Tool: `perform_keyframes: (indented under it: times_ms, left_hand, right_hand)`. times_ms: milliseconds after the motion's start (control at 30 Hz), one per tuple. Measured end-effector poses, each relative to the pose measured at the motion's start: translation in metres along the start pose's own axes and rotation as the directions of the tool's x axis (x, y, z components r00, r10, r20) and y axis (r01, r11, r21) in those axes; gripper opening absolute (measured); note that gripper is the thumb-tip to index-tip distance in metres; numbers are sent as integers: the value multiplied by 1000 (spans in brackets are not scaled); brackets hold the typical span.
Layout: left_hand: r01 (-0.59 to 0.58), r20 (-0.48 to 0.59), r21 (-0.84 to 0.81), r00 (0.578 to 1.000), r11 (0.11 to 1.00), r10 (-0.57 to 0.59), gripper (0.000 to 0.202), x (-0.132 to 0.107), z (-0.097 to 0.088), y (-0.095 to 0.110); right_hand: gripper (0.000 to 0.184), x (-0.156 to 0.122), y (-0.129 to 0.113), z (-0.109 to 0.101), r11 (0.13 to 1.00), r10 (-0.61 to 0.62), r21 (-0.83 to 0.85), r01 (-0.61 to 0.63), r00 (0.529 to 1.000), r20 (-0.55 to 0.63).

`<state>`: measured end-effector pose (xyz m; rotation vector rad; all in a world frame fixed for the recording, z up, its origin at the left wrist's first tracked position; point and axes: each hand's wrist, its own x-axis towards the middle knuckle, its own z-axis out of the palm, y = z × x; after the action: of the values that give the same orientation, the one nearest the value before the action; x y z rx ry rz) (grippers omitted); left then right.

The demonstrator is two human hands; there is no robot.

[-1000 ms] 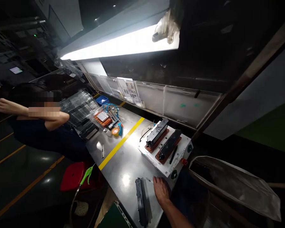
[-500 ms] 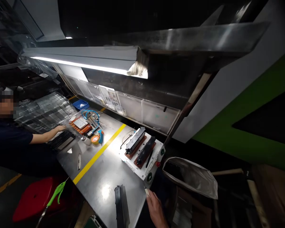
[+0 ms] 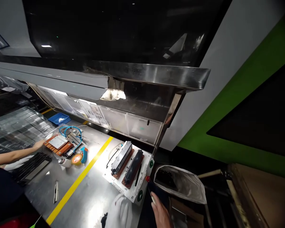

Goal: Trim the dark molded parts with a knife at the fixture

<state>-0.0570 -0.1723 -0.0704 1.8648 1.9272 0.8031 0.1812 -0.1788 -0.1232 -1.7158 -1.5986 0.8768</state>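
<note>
A white glove covers my left hand (image 3: 120, 211) at the bottom middle, closed on a long black plastic part (image 3: 104, 219). Only one end of that part shows at the glove's left edge; the rest is hidden. My right hand (image 3: 160, 211) is bare and sits past the table's right edge. Its fingers grip a slim cream-handled tool (image 3: 153, 199), whose exact kind I cannot make out. Ahead of both hands stands a white fixture (image 3: 106, 174) carrying two long black parts, a grey-topped one (image 3: 122, 158) and a darker one (image 3: 133, 167), on brown bases.
A yellow tape line (image 3: 80, 180) crosses the metal table. Left of it lie a utility knife (image 3: 55, 191), a tape dispenser (image 3: 79, 156) and an orange-brown fixture (image 3: 58, 144), with a co-worker's arm (image 3: 16, 155) beside it. Right of the table hangs a lined bin (image 3: 180, 183).
My view has swung right, shifting the table leftward. My gloved left hand has come in over the black part, which lay uncovered before. My right hand still holds the tool.
</note>
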Motion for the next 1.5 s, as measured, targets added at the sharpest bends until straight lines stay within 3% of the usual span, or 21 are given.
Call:
perform_keyframes:
  times_ms: [67, 167, 300, 400, 733, 1000, 1267, 1500]
  left_hand:
    - [-131, -11, 14, 991, 991, 131, 29, 54, 15, 14]
    - [-332, -78, 213, 932, 919, 355, 36, 119, 34, 31]
    - [-386, 64, 180, 923, 905, 381, 42, 159, 49, 37]
    - [-366, 118, 156, 929, 918, 350, 41, 163, 54, 34]
    - [-351, 99, 218, 936, 911, 337, 41, 163, 54, 36]
    - [-359, 88, 227, 933, 905, 348, 42, 165, 52, 42]
    - [-291, 188, 277, 951, 916, 245, 50, 165, 60, 33]
    - [-256, 214, 339, 958, 906, 190, 52, 172, 54, 48]
  right_hand:
    - [43, 48, -24, -14, 997, -64, -37, 63, 997, -36]
    - [46, 107, -62, -26, 975, -145, -174, 136, 988, -44]
    - [50, 144, -92, -25, 914, -165, -371, 164, 986, 28]
    - [45, 152, -99, -23, 892, -165, -416, 175, 984, 62]
    - [52, 156, -104, -23, 805, -138, -560, 194, 980, 141]
    - [51, 162, -108, -24, 812, -124, -553, 188, 981, 150]
    - [53, 163, -110, -23, 814, -116, -555, 171, 984, 132]
    - [50, 172, -108, -19, 842, -139, -515, 160, 987, 80]
